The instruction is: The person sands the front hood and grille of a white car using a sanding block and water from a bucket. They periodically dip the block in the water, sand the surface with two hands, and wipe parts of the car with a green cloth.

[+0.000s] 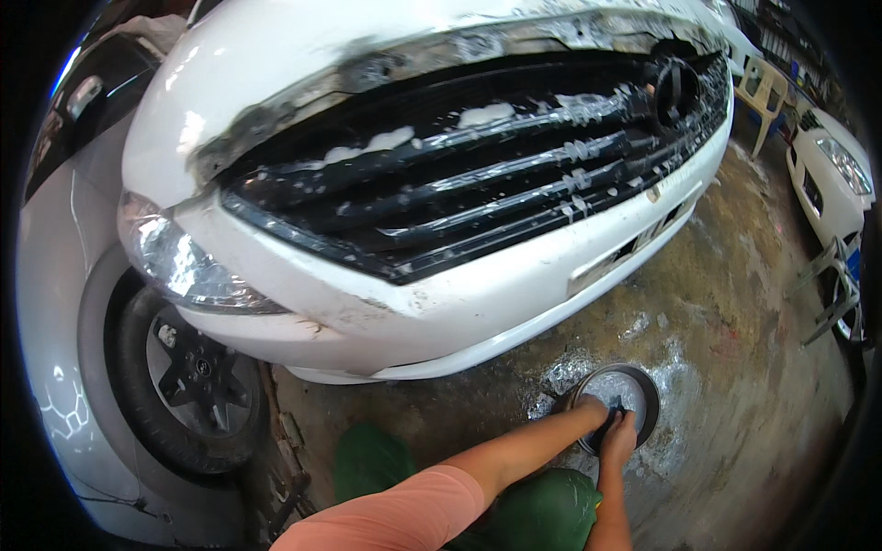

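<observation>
My left hand (593,415) and my right hand (621,435) are together in a round dark basin (649,386) of pale, cloudy liquid on the wet floor. Both have their fingers closed on a small dark item (614,411), perhaps a cloth. Above them is a white car's front bumper (501,310), with a black grille (441,193) spotted with white foam and a headlight (193,257) at its left end. My knees in green trousers are below me.
A grey car with a black-spoked wheel (197,376) stands close at left. At right are another white car (822,184), a cream plastic chair (760,96) and a grey stool (822,294). Wet patches and suds mark the concrete floor (717,275).
</observation>
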### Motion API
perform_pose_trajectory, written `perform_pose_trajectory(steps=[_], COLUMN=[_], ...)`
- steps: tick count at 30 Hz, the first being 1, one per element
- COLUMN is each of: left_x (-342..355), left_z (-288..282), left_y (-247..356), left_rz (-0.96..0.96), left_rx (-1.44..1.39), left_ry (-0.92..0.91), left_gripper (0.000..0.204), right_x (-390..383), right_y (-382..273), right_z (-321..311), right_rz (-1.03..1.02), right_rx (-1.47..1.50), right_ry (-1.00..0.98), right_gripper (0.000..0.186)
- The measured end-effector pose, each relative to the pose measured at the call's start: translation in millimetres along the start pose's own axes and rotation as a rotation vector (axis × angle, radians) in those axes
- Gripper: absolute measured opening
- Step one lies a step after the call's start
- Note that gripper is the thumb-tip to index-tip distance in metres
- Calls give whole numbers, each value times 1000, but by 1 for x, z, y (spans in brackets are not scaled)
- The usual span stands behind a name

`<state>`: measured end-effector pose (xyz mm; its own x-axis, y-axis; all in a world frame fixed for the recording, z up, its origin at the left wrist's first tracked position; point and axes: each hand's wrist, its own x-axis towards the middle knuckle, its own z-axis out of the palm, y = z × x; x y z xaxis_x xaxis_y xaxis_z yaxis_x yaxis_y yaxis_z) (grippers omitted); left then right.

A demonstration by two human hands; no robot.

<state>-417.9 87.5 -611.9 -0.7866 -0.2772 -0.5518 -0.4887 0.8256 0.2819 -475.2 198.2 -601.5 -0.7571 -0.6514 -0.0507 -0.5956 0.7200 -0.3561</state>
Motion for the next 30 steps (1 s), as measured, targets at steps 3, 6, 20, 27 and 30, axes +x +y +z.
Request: perform_pose_trajectory(steps=[3,6,20,27,30], left_x=[19,13,-267,-417,-455], left_z=[32,49,-35,-106,-121], left_y=[-6,-22,-11,60,84], left_rz=[-101,-239,-402,-595,-632], left_rx=[-76,-155,-719,-904,-957], left_ry=[-95,-185,481,588,596], left_gripper=[30,36,40,46,47], right_x=[2,-6,34,-26,-94], right_y=[-16,-31,6,-28,-104], right_z=[-5,5,-4,-104,-154], right_rz=[-14,-66,593,532,487], right_rx=[-27,20,723,972,993], right_ry=[-178,-275,-130,-293,-435], right_gripper=[32,39,35,18,9])
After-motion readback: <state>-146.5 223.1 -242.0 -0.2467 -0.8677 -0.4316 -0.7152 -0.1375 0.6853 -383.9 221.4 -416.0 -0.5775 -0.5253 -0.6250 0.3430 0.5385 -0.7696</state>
